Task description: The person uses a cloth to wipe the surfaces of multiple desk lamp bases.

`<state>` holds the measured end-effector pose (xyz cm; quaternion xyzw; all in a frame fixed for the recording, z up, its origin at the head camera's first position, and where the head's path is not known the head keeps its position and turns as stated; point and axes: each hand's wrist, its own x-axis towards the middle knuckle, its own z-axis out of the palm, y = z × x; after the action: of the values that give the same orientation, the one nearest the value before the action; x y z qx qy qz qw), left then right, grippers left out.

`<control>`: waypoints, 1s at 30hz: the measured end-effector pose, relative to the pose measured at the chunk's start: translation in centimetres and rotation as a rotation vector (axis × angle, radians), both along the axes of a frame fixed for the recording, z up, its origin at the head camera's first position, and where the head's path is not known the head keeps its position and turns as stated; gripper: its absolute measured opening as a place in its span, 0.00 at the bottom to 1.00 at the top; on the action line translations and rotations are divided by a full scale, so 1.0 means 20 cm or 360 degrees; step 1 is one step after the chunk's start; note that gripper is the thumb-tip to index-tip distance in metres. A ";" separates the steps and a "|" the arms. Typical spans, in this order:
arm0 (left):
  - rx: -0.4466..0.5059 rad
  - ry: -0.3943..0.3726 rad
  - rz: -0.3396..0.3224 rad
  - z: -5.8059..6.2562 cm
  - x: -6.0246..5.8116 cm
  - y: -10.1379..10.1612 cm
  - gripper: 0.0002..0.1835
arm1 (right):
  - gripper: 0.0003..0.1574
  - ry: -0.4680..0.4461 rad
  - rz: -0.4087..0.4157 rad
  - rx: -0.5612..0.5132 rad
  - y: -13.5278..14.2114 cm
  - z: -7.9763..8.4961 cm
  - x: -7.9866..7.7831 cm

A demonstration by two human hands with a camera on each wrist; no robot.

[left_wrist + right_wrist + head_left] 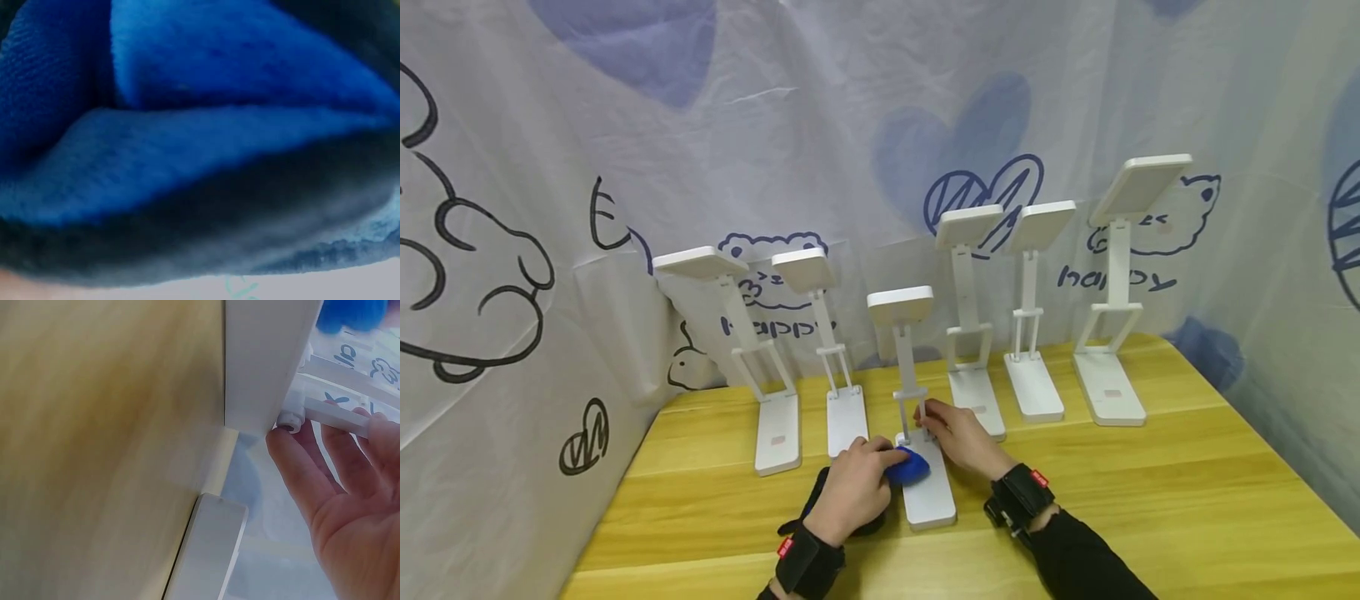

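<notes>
A white folding desk lamp (931,502) stands upright at the front middle of the table, its panel head tilted forward. My left hand (856,483) grips a cloth, and the cloth's blue part (910,467) lies against the lamp's base under the fingers. Dark folds hang below that hand; in the left wrist view the fuzzy blue cloth (187,144) with dark edges fills most of the picture. At the lamp's lower hinge, my right hand (964,437) holds one thin strut (334,415) between thumb and fingers, as the right wrist view shows.
Several similar white lamps stand in a row behind, among them one at the far left (778,437), one near my right hand (977,396) and a taller one at the right (1108,387). The yellow wooden table (1187,500) backs onto a patterned curtain (820,150).
</notes>
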<state>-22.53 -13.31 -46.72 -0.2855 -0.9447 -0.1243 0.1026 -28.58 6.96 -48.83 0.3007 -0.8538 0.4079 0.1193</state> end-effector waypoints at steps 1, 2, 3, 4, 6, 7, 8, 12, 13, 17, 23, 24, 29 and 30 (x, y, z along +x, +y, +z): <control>0.0009 0.0025 0.0016 0.00 0.00 0.01 0.25 | 0.08 -0.0009 0.0000 0.0001 0.00 0.00 0.00; 0.0016 0.0050 0.0032 0.00 -0.01 0.01 0.25 | 0.08 -0.0014 0.0000 0.0005 0.00 0.00 0.00; 0.0024 0.0071 0.0049 -0.01 -0.01 0.02 0.24 | 0.08 -0.0020 0.0000 0.0008 -0.01 0.00 0.00; 0.0031 0.0088 0.0063 -0.01 -0.01 0.02 0.24 | 0.08 -0.0022 -0.0002 0.0012 -0.01 -0.01 0.00; 0.0037 0.0113 0.0093 -0.02 -0.02 0.04 0.23 | 0.09 -0.0023 -0.0003 0.0016 -0.01 -0.01 0.00; 0.0037 0.0119 0.0108 -0.02 -0.03 0.05 0.23 | 0.09 -0.0022 -0.0001 0.0014 -0.01 -0.01 0.00; 0.0030 0.0121 0.0125 -0.02 -0.03 0.06 0.22 | 0.09 -0.0019 0.0003 0.0012 -0.02 -0.01 0.00; -0.0003 0.0124 0.0154 -0.04 -0.04 0.09 0.20 | 0.08 0.0001 0.0010 -0.0007 -0.01 -0.01 0.00; -0.0007 0.0125 0.0156 -0.04 -0.05 0.10 0.20 | 0.08 0.0008 0.0009 -0.0013 -0.01 -0.01 0.00; -0.0012 0.0135 0.0156 -0.03 -0.05 0.11 0.19 | 0.08 0.0027 -0.0006 -0.0013 -0.01 -0.01 -0.01; -0.0003 0.0150 0.0133 -0.03 -0.06 0.12 0.18 | 0.08 0.0018 -0.0022 0.0001 -0.01 -0.01 -0.01; -0.0003 0.0151 0.0128 -0.03 -0.06 0.13 0.18 | 0.08 0.0021 -0.0028 0.0002 -0.01 -0.01 -0.01; -0.0021 0.0173 0.0129 -0.04 -0.06 0.14 0.19 | 0.08 0.0038 -0.0027 -0.0017 -0.01 -0.01 -0.01; -0.0029 0.0177 0.0129 -0.04 -0.07 0.14 0.19 | 0.08 0.0034 -0.0023 -0.0021 -0.01 -0.01 -0.01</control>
<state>-23.84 -10.56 -47.51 -0.2545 -0.9494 -0.0954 0.1573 -28.71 6.79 -49.00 0.2980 -0.8519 0.4095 0.1333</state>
